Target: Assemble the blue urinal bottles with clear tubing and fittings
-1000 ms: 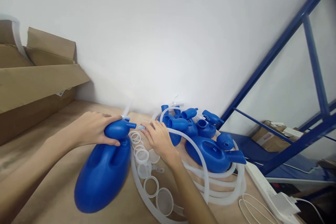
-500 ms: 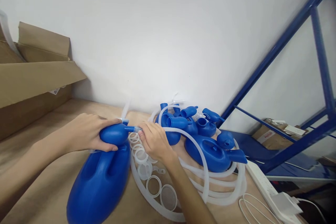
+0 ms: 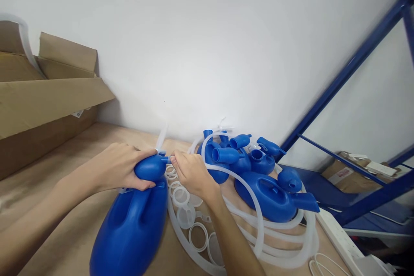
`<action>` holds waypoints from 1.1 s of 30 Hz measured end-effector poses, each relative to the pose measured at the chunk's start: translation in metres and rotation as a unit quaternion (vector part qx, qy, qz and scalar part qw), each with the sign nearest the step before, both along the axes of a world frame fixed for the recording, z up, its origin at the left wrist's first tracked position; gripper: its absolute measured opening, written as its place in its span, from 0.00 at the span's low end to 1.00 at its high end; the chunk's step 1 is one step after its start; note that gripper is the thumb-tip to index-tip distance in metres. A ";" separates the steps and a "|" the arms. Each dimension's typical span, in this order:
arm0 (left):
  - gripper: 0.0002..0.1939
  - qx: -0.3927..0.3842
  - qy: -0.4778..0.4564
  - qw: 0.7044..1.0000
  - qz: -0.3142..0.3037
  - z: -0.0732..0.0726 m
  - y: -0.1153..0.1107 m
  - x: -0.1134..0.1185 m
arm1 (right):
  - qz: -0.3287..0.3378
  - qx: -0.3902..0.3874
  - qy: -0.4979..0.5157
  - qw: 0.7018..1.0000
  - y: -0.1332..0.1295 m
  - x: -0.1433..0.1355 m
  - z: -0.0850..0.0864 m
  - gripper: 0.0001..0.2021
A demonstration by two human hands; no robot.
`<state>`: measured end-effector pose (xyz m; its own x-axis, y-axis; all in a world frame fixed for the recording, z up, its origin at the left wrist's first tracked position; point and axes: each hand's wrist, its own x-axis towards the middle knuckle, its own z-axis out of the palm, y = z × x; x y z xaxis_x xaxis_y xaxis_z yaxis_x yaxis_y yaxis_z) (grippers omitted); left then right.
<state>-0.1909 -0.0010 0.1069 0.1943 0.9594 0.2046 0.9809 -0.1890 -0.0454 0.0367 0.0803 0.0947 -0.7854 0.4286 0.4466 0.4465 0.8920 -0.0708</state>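
A blue plastic bottle (image 3: 129, 233) with a moulded handle lies at the lower left. At its top is a rounded blue funnel piece (image 3: 150, 168) with a narrow spout. My left hand (image 3: 121, 168) is wrapped round this piece, thumb in front and fingers behind. With closed fingers, my right hand (image 3: 190, 172) pinches the end of a translucent tube (image 3: 241, 177) at the spout, hiding most of the joint. Beside the bottle lie several translucent rings and caps (image 3: 186, 215), partly covered by my right forearm.
More blue bottles (image 3: 265, 198) and loose blue funnel pieces (image 3: 226, 155) crowd the right, among coils of tube (image 3: 291, 261). An open cardboard box (image 3: 54, 99) stands at left. A white power strip (image 3: 338, 237) and blue metal frame (image 3: 346, 69) are at right, with a wall behind.
My right hand has come closer to the funnel piece, and less of the spout and tube end shows between my hands. The whole view has shifted slightly left.
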 end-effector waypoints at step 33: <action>0.46 -0.045 0.004 0.999 0.024 0.006 -0.001 0.003 | 0.160 -0.232 0.114 0.953 0.025 0.019 -0.005 0.21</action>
<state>-0.1876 -0.0017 0.1129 0.1496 0.9820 0.1157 0.9885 -0.1460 -0.0388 0.0556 0.1055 0.0894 -0.8140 0.3771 0.4419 0.0832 0.8285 -0.5538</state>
